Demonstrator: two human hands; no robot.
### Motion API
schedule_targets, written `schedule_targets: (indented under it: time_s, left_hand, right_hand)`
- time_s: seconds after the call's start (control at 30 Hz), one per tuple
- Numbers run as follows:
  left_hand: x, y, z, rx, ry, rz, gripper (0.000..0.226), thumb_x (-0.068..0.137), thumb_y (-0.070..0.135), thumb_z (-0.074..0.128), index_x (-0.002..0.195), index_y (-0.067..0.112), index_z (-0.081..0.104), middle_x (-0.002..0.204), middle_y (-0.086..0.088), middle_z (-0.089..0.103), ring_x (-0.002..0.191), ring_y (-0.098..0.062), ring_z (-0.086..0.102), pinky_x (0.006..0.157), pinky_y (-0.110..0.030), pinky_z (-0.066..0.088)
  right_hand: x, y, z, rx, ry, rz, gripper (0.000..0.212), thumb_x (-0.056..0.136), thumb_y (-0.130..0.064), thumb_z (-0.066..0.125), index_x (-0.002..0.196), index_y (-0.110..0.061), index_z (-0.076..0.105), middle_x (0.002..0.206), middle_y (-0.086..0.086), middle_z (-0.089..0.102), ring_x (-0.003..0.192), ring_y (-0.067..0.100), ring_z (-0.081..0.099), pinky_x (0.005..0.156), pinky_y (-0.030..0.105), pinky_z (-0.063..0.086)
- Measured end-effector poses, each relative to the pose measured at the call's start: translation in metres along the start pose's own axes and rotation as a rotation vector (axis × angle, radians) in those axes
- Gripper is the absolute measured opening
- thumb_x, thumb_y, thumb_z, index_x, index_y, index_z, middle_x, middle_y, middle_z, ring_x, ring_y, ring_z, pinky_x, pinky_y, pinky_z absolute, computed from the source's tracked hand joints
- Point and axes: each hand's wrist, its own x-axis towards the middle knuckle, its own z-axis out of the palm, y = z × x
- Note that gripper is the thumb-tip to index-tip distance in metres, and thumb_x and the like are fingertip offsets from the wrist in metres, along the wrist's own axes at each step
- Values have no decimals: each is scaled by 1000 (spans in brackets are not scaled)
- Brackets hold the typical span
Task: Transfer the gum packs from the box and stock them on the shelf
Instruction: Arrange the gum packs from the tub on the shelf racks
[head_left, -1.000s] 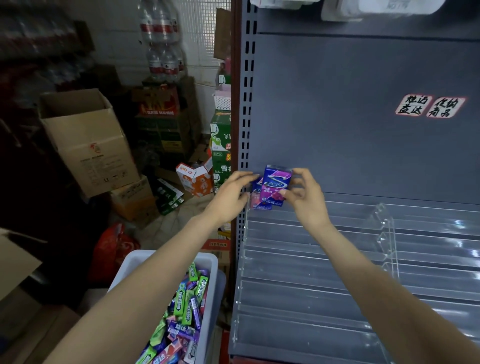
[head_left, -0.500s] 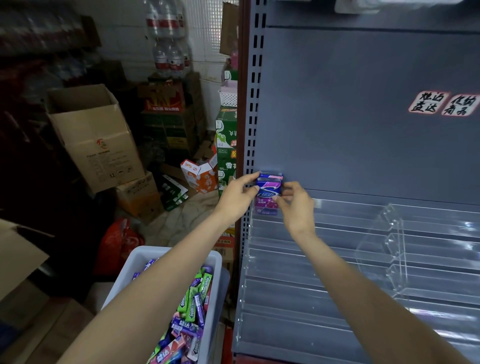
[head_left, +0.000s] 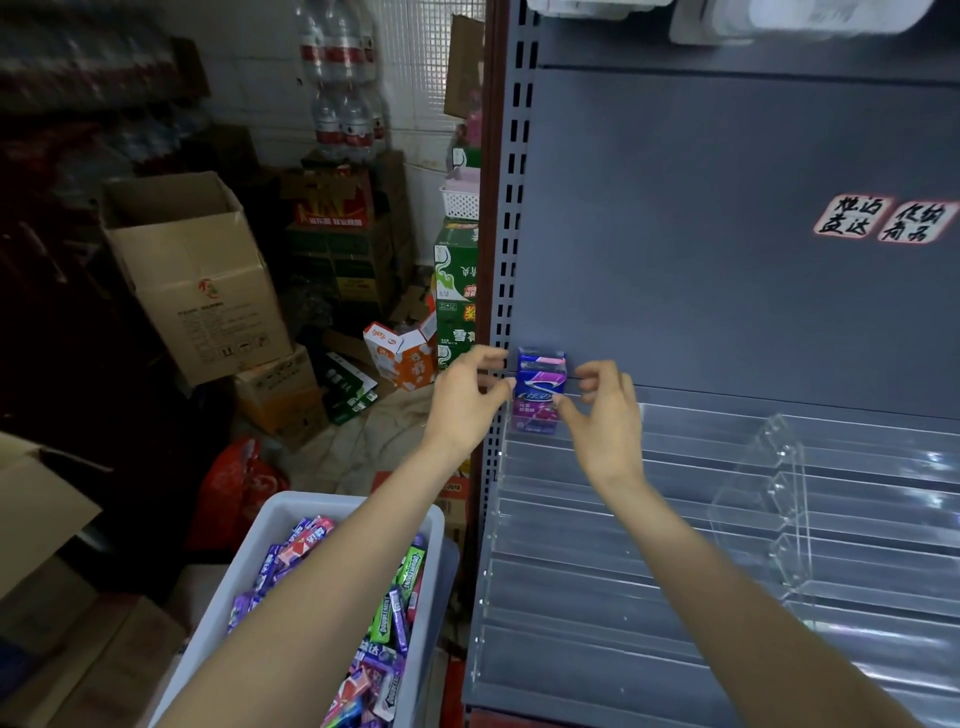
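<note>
A small stack of purple-and-pink gum packs (head_left: 539, 389) stands upright at the far left of the top tier of the clear acrylic shelf rack (head_left: 649, 525), against the grey back panel. My left hand (head_left: 465, 397) holds the stack's left edge with thumb and fingertips. My right hand (head_left: 602, 410) pinches its right edge, thumb on the front. Below my left forearm, a white plastic box (head_left: 332, 503) holds several loose gum packs (head_left: 395, 613) in green, purple and pink.
The rack's lower tiers run down toward me, with a clear divider (head_left: 769, 499) to the right. A perforated shelf upright (head_left: 511, 208) stands left of the packs. Cardboard cartons (head_left: 192, 270), drink crates and bottled water crowd the floor at left.
Both hands carried the packs up and back to the top tier's left corner and set them upright there. The camera has shifted slightly left.
</note>
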Motion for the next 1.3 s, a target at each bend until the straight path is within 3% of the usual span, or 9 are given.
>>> schedule_targets:
  time_s: [0.27, 0.43, 0.57, 0.63, 0.7, 0.8, 0.9, 1.03, 1.3]
  left_hand:
    - [-55, -42, -57, 14, 53, -48, 13, 88, 14, 63, 99, 22, 64, 80, 14, 65, 74, 8, 58, 64, -5, 42]
    - [-97, -108, -103, 70, -37, -222, 9, 91, 13, 60, 94, 21, 61, 77, 7, 63, 71, -3, 59, 61, -18, 45]
    - [-119, -171, -132, 131, -115, -361, 12, 93, 11, 55, 101, 12, 64, 89, -2, 66, 75, -8, 59, 63, -11, 42]
    - [-128, -198, -141, 186, -175, -376, 17, 94, 7, 54, 106, 3, 65, 95, -5, 66, 82, -10, 59, 64, -1, 36]
    - [-133, -224, -144, 244, -263, -382, 24, 95, 10, 53, 116, 3, 61, 115, -9, 64, 102, -18, 59, 78, -8, 38]
    - [-136, -260, -143, 402, -413, -377, 46, 95, 22, 55, 139, 12, 44, 140, -11, 46, 128, -27, 43, 102, -27, 33]
    - [-139, -278, -137, 409, -537, -385, 59, 94, 36, 54, 147, 24, 31, 155, -3, 26, 140, -21, 28, 110, -29, 27]
    - [-140, -285, -127, 334, -582, -346, 57, 93, 44, 53, 145, 32, 35, 156, 3, 21, 143, -18, 21, 113, -32, 25]
    - [-126, -279, -108, 224, -361, -331, 41, 80, 31, 73, 115, 13, 65, 127, -7, 52, 120, -21, 45, 100, -24, 32]
  right_hand:
    - [-41, -34, 35, 86, -301, -100, 8, 88, -9, 61, 96, -12, 62, 88, -1, 62, 73, 3, 54, 65, 7, 41]
    - [-87, -46, 100, 50, -560, -12, 15, 91, -7, 56, 103, -6, 64, 79, -7, 57, 76, 7, 55, 66, 9, 39]
    - [-122, -37, 155, -23, -648, 95, 22, 96, -12, 48, 113, -6, 60, 103, 8, 66, 95, 21, 62, 71, 17, 39]
    - [-136, -25, 179, -74, -689, 161, 31, 97, -12, 47, 127, -7, 52, 123, 11, 59, 107, 25, 59, 84, 25, 44]
    - [-148, -12, 198, -105, -738, 213, 46, 96, -15, 50, 141, -13, 38, 142, 9, 43, 118, 26, 53, 95, 32, 43]
    - [-159, 6, 219, -208, -809, 218, 64, 95, -23, 53, 149, -17, 20, 155, 6, 15, 142, 25, 21, 111, 33, 29]
    - [-163, 15, 232, -301, -874, 209, 68, 97, -32, 50, 151, -21, 10, 159, 3, -2, 146, 20, -3, 115, 32, 11]
    - [-158, 19, 240, -418, -825, 155, 60, 96, -34, 48, 149, -19, 23, 157, 5, 12, 145, 22, 6, 114, 31, 10]
    - [-159, 15, 233, -362, -773, 138, 59, 88, -31, 63, 140, -15, 40, 150, 3, 27, 140, 23, 15, 111, 28, 18]
